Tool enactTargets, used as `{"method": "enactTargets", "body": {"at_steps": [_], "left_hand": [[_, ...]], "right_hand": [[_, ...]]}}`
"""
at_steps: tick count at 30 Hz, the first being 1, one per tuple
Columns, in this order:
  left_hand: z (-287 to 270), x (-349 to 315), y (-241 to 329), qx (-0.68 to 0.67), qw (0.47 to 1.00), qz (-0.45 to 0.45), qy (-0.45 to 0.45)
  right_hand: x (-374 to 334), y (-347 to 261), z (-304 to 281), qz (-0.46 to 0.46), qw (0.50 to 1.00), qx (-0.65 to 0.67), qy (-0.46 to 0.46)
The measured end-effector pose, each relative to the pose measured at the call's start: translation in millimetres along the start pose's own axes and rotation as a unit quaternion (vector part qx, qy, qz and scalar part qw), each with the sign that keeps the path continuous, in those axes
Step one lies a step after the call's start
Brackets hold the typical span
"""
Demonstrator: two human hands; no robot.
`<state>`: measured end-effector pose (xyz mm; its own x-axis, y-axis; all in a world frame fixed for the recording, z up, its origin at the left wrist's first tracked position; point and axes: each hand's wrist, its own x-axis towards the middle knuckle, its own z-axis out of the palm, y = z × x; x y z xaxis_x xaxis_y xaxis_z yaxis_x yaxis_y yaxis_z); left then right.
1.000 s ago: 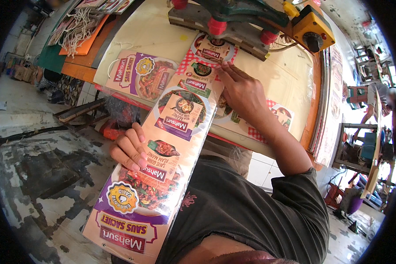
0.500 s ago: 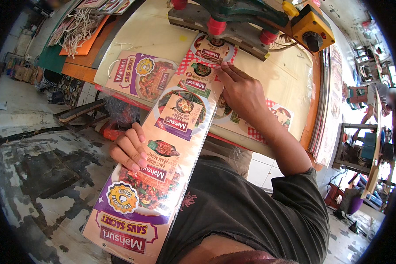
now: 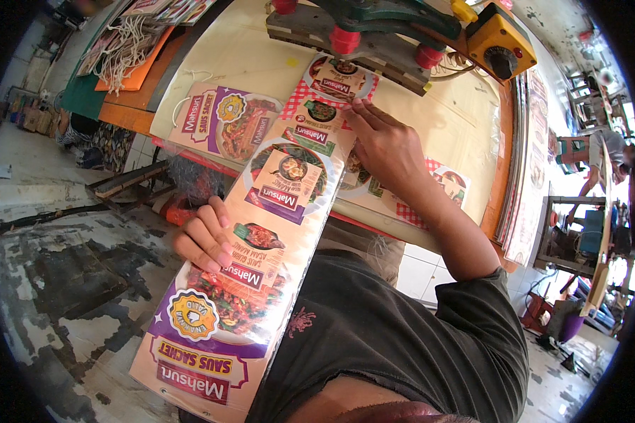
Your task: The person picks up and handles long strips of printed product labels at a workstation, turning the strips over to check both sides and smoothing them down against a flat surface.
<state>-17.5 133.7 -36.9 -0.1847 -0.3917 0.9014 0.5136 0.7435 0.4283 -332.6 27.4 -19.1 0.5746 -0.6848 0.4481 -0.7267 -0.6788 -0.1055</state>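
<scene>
A long, glossy printed cardboard strip with food pictures and purple and beige panels slants from the table down toward my chest. My left hand grips its left edge near the middle, fingers on top and thumb hidden beneath. At the far right edge, my right hand holds the strip with fingertips together on top; its thumb is hidden. The strip's far, red-checked end lies just in front of a heat-sealer-like press with a dark metal bar and red knobs. A clear film seems to cover the strip.
Another printed card with a white string lies left on the cream tabletop. More printed strips lie under my right forearm. A yellow control box with a black dial stands far right. Stringed cards are piled far left. Someone sits at right.
The strip has shifted very slightly to the left, with my left hand moving along with it. My right hand keeps nearly the same place and hold.
</scene>
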Motion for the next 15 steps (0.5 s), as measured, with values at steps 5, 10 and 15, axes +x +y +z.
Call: {"method": "enactTargets", "body": {"at_steps": [5,10,15], "left_hand": [[3,-6,-5,-0.014,0.998,0.007,0.068],[-1,-6,1,-0.04,0.987,0.001,0.153],[8,7,11,-0.073,0.948,-0.03,0.308]], "right_hand": [[-2,0,-2,0.034,0.999,0.036,-0.023],[-2,2,-5,0.019,0.997,0.069,-0.005],[-1,1,-12,0.009,0.993,0.117,0.004]]}}
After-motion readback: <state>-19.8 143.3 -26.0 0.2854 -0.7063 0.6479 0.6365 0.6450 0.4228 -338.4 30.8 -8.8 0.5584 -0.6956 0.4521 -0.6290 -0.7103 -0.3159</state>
